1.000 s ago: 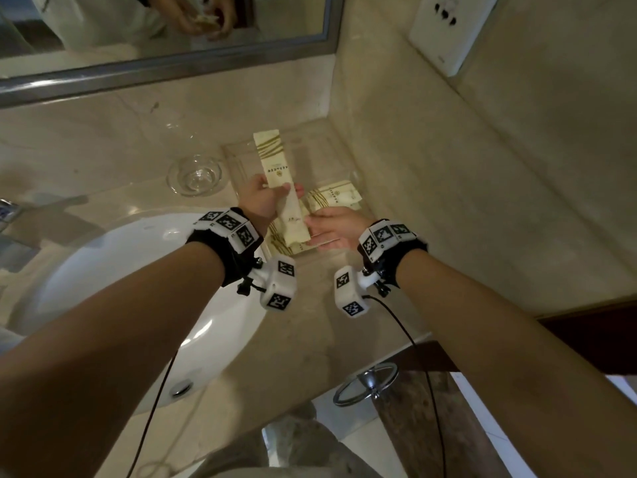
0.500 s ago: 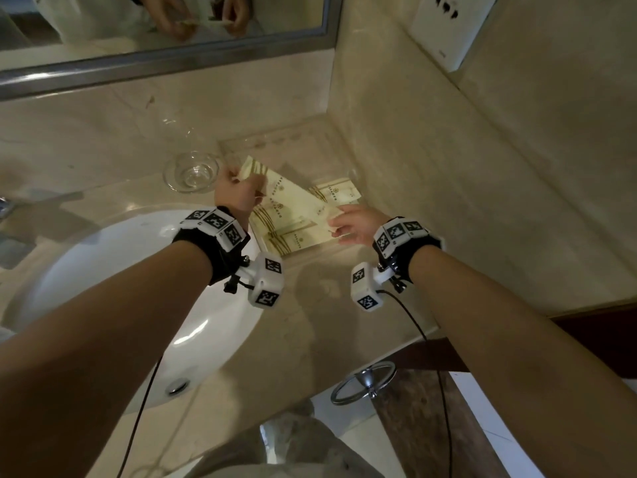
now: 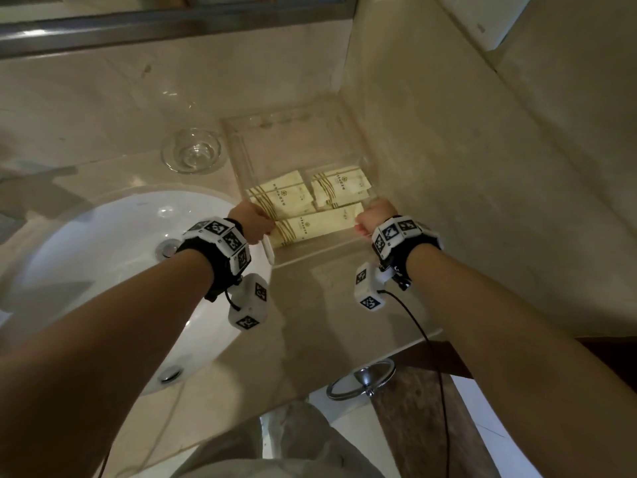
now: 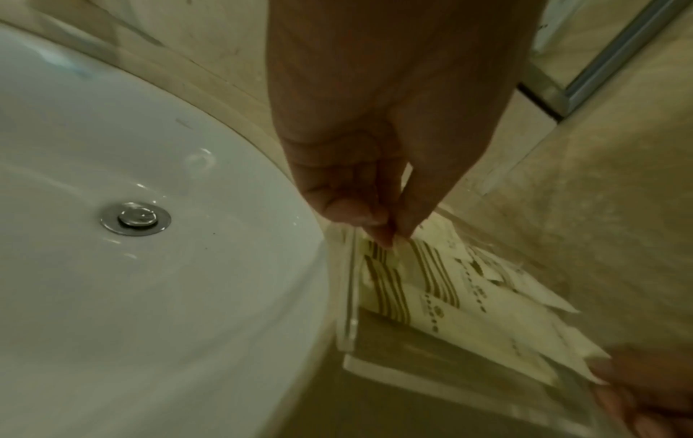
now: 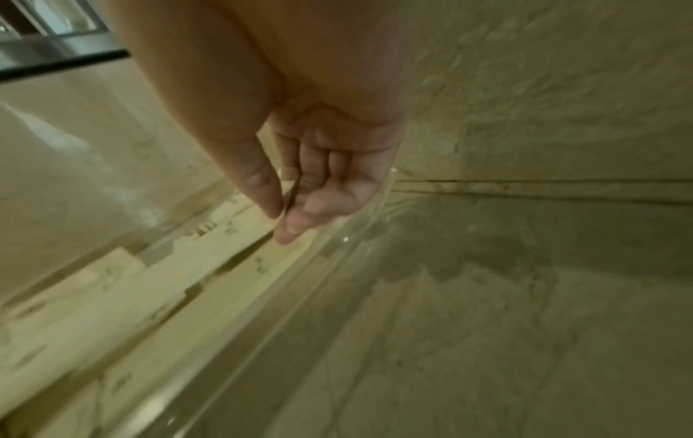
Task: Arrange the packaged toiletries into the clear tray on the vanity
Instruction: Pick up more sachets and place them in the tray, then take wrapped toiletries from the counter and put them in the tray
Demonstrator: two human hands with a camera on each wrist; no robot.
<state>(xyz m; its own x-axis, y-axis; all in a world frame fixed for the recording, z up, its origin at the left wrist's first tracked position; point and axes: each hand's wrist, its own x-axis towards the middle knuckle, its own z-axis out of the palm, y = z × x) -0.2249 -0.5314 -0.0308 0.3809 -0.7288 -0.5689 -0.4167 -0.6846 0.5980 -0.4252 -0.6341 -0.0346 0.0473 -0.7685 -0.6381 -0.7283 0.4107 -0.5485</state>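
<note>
A clear tray (image 3: 293,146) sits on the marble vanity in the corner by the walls. Two cream striped packets (image 3: 282,196) (image 3: 341,186) lie side by side in it. A longer packet (image 3: 317,227) lies flat across the tray's front. My left hand (image 3: 255,224) pinches that packet's striped left end, tight against the tray's left wall (image 4: 346,296). In the left wrist view thumb and fingertips of the left hand (image 4: 369,228) meet there. My right hand (image 3: 374,215) pinches the packet's right end; the right hand (image 5: 283,220) shows thumb against fingers just inside the tray rim (image 5: 326,252).
A small glass bowl (image 3: 191,151) stands left of the tray. The white sink (image 3: 103,270) lies close to the tray's left wall. Marble walls close in behind and to the right. A chrome towel ring (image 3: 362,377) hangs below the counter edge.
The long packet, held upright then tilted above the tray, now lies flat along its front. Both hands came down and apart with it to the tray's two sides.
</note>
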